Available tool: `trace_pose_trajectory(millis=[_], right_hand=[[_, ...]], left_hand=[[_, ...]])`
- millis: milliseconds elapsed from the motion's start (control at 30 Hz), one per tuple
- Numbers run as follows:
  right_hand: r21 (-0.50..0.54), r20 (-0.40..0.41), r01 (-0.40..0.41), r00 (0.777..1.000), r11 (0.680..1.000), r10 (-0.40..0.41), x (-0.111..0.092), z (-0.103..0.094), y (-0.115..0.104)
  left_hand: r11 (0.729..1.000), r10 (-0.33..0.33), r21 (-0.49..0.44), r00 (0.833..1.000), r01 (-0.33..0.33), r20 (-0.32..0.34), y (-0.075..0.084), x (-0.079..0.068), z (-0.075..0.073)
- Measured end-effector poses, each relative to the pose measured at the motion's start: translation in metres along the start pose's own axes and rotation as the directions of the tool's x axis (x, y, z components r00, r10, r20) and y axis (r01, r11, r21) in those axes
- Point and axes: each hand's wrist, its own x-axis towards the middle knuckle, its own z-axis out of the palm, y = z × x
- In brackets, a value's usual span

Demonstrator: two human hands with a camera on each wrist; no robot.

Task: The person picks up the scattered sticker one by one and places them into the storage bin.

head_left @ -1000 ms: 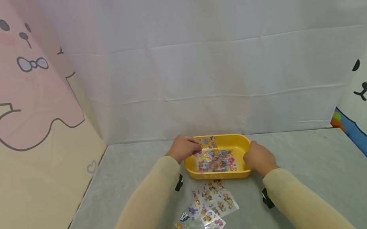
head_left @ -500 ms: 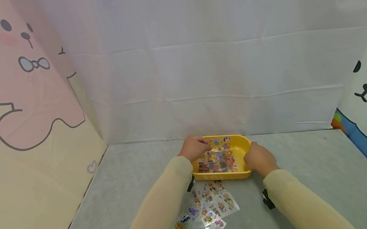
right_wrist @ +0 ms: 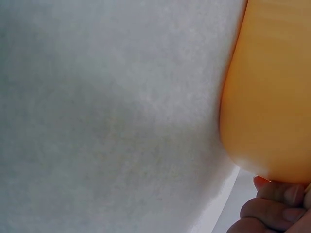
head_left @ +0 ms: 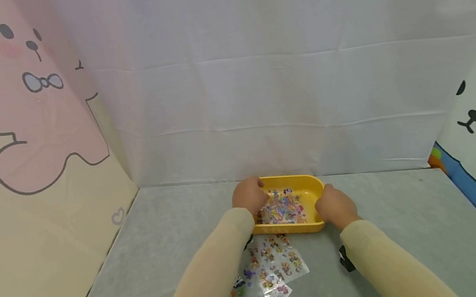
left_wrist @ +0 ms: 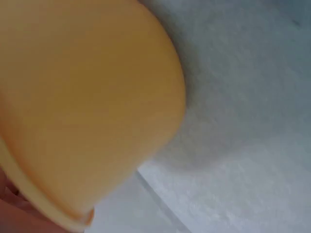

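A yellow tray (head_left: 305,191) sits near the back edge of the table, with clear sticker sheets (head_left: 282,209) inside it. My left hand (head_left: 249,196) is over the tray's left end, next to the sheets. Its fingertips are hidden in the head view, so whether they pinch a sheet cannot be seen. In the left wrist view, part of that hand (left_wrist: 22,213) shows beyond the rim of the tray (left_wrist: 107,97). My right hand (head_left: 337,206) grips the tray's right end. Its curled fingers (right_wrist: 272,208) show beside the tray wall (right_wrist: 272,97) in the right wrist view.
More clear sticker sheets (head_left: 279,261) lie overlapping on the grey table (head_left: 400,226) in front of the tray, partly behind my left sleeve (head_left: 207,278). A white curtain (head_left: 275,85) hangs behind the table. Printed fabric (head_left: 40,107) hangs on the left.
My left hand has moved right across the tray's left end, then turned downward. The sheet that leaned on the tray's far wall has dropped lower inside. My right hand has stayed put.
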Motion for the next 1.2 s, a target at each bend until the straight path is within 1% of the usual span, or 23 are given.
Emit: trace_pose_trajectory(millis=[100,200,333,500,667,800,900,1033,1200], right_hand=[[-0.004,-0.004,0.004,1.0,1.0,-0.004,0.0,0.0,0.0],[-0.008,-0.011,0.014,1.0,1.0,-0.014,0.0,0.0,0.0],[-0.011,-0.018,0.026,0.999,1.0,-0.026,-0.001,0.0,0.001],[-0.008,-0.016,0.021,1.0,1.0,-0.021,-0.001,0.0,0.001],[-0.004,-0.015,0.012,1.0,1.0,-0.012,-0.001,0.0,0.001],[-0.002,-0.014,0.024,1.0,1.0,-0.024,-0.001,0.0,0.002],[-0.001,-0.012,0.03,0.999,1.0,-0.03,0.0,0.001,0.003],[0.002,-0.014,0.036,0.999,0.999,-0.036,0.0,0.003,0.004],[0.005,-0.013,0.039,0.999,0.999,-0.039,0.0,0.002,0.004]], left_hand=[[1.0,-0.004,-0.003,1.0,0.004,-0.031,-0.001,-0.002,-0.007],[1.0,0.021,0.004,0.999,-0.021,-0.043,-0.005,-0.001,-0.012],[0.998,0.07,0.008,0.997,-0.069,-0.04,-0.012,0.0,-0.015],[0.994,0.108,0.0,0.994,-0.108,-0.03,-0.016,-0.008,-0.017],[0.988,0.151,-0.015,0.988,-0.151,-0.022,-0.015,-0.022,-0.018],[0.984,0.144,-0.105,0.989,-0.146,-0.021,-0.013,-0.038,-0.021],[0.976,0.145,-0.162,0.989,-0.146,-0.019,-0.014,-0.052,-0.02],[0.971,0.161,-0.172,0.986,-0.165,-0.038,-0.016,-0.067,-0.015],[0.97,0.156,-0.183,0.987,-0.161,-0.04,-0.019,-0.087,-0.014]])
